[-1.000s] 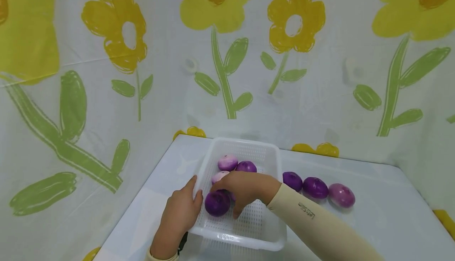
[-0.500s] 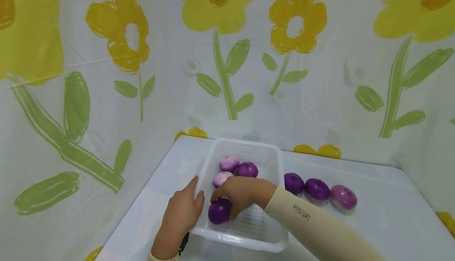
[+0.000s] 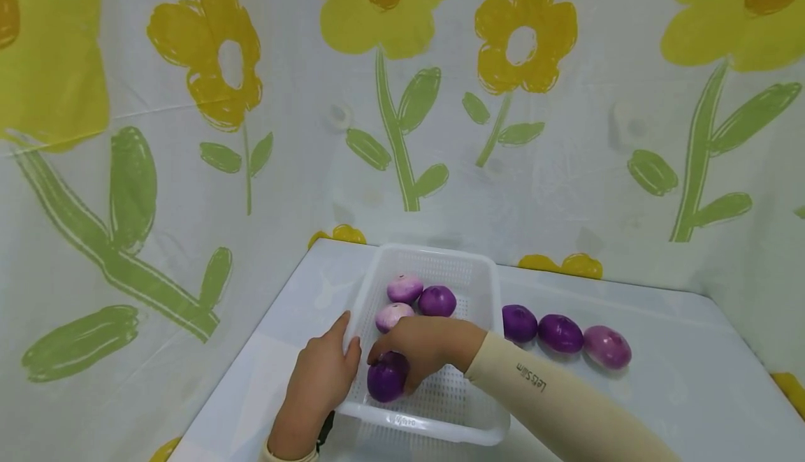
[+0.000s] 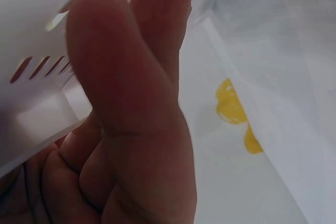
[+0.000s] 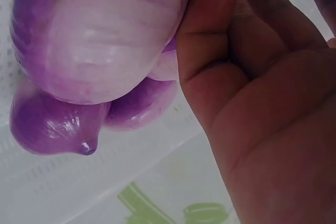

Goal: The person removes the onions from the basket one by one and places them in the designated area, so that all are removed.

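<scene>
One dark onion (image 3: 385, 379), near left in the basket (image 3: 440, 430); my right hand (image 3: 430, 347) pinches it from the basket's right-wall side.

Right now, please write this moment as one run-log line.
right hand: grips dark onion in white basket; left hand: touches basket's left side; three onions: on table

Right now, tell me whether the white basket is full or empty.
Partly filled: in the head view the basket holds several onions, while bare perforated floor shows beside them.
</scene>
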Tool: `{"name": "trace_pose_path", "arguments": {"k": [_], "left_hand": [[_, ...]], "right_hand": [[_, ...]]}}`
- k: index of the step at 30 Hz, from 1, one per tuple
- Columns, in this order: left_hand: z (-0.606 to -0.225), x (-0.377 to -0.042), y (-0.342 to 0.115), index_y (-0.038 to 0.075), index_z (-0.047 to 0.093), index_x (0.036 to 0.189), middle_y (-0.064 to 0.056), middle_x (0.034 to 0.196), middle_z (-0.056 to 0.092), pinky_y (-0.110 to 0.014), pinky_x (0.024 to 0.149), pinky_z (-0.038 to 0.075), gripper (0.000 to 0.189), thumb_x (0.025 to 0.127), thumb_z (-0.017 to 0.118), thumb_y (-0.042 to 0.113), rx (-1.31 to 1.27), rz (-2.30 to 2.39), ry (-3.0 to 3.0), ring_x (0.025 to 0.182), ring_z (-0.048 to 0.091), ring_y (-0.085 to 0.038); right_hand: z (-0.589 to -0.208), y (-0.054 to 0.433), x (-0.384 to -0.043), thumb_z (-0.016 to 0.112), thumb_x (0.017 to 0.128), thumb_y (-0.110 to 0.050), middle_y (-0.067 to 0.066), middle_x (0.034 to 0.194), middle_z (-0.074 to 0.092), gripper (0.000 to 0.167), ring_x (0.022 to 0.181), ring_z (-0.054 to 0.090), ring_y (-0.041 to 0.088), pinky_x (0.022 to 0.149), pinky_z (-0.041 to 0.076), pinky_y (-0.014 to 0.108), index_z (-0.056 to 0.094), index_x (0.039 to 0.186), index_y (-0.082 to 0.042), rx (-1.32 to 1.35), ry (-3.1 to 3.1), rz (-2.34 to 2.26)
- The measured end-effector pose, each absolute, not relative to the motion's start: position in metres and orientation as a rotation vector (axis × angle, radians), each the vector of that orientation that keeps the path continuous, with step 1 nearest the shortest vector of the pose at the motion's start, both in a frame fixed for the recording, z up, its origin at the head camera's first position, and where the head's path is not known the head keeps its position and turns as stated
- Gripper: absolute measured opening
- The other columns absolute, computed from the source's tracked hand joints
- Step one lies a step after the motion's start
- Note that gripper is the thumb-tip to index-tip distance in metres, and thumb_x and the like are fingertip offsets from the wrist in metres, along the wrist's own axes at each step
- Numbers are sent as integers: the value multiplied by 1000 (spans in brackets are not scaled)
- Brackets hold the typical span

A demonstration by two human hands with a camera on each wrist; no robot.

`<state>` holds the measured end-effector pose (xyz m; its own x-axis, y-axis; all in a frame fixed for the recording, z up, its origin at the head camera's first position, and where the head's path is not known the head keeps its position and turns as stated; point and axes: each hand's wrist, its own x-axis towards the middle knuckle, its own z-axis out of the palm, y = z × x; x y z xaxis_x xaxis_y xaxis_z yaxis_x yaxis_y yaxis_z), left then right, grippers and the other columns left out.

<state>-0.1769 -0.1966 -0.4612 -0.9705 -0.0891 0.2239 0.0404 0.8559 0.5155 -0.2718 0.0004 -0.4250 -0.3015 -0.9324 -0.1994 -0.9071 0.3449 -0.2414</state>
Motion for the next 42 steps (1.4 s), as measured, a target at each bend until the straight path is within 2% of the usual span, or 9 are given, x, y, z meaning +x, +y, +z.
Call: {"name": "trace_pose_path", "arguments": {"k": [7, 12, 19, 24, 30, 35, 42], "left_hand": [[-463, -177, -196, -1, 56, 149, -29, 105, 75, -55, 68, 59, 52, 103, 66, 23, 28, -781, -2783, 76, 74, -33], [-462, -177, -197, -2, 56, 149, -29, 106, 74, -55, 70, 59, 52, 104, 64, 23, 25, -786, -2784, 78, 74, -35], [-461, -176, -196, -2, 55, 150, -29, 105, 75, -54, 70, 59, 52, 104, 65, 23, 14, -799, -2781, 77, 74, -33], [-460, -175, -196, -2, 56, 149, -30, 106, 74, -55, 70, 59, 52, 104, 65, 23, 14, -798, -2773, 78, 75, -37], [-459, -176, -195, -2, 55, 150, -30, 111, 73, -57, 73, 60, 53, 105, 64, 23, 38, -806, -2788, 81, 75, -36], [-460, -176, -195, -2, 54, 151, -30, 114, 73, -58, 77, 59, 53, 105, 64, 23, 53, -808, -2797, 85, 75, -36], [-461, -176, -195, -3, 54, 150, -31, 114, 73, -58, 75, 59, 53, 105, 64, 22, 41, -814, -2787, 83, 75, -35]], "right_hand": [[-423, 5, -274, 101, 68, -16, -23, 117, 70, 72, 100, 62, -5, 95, 48, 17, 72, 133, -27, -1640, 2259, -149], [-417, 11, -274, 99, 70, -11, -23, 117, 68, 70, 101, 61, -3, 95, 50, 19, 72, 133, -28, -1588, 2216, -224], [-404, 26, -269, 100, 69, -8, -22, 122, 69, 75, 99, 63, -2, 85, 54, 20, 72, 134, -33, -1500, 2222, -376], [-392, 44, -264, 99, 70, -6, -19, 128, 66, 75, 102, 65, 3, 82, 56, 21, 71, 135, -34, -1489, 2184, -554], [-387, 68, -261, 98, 72, -12, -16, 130, 63, 75, 107, 64, 6, 82, 58, 26, 68, 138, -34, -1479, 2102, -759], [-386, 85, -255, 98, 75, -24, -14, 129, 65, 73, 102, 66, 8, 80, 60, 30, 68, 140, -31, -1467, 2072, -881], [-385, 106, -242, 100, 73, -29, -12, 130, 65, 74, 94, 66, 9, 75, 61, 31, 68, 140, -29, -1503, 2117, -992]]}}
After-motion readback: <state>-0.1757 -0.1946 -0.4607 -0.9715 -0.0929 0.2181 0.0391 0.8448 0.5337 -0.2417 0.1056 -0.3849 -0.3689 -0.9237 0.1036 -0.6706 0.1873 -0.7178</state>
